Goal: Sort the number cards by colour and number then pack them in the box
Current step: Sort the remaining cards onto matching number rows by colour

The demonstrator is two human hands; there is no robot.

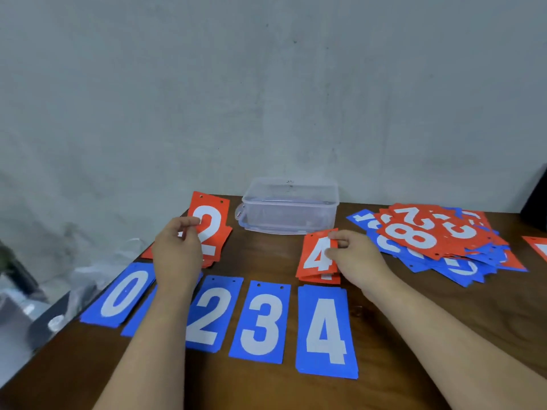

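Observation:
Along the front of the wooden table (260, 255) lie blue cards in a row: 0 (124, 294), 2 (213, 315), 3 (262, 318) and 4 (325, 331); my left forearm hides the card between 0 and 2. My left hand (177, 253) pinches a red 2 card (211, 223) tilted up over a red stack. My right hand (355, 258) grips a red 4 card (318, 253) on top of another red card. A mixed heap of red and blue cards (438, 241) lies at the right. The clear plastic box (290, 208) stands at the back.
The grey wall rises directly behind the table. A dark object (537, 199) sits at the far right edge, with part of a red card (538, 247) near it. Left of the table's edge are clear plastic bags (88, 279) and dark items.

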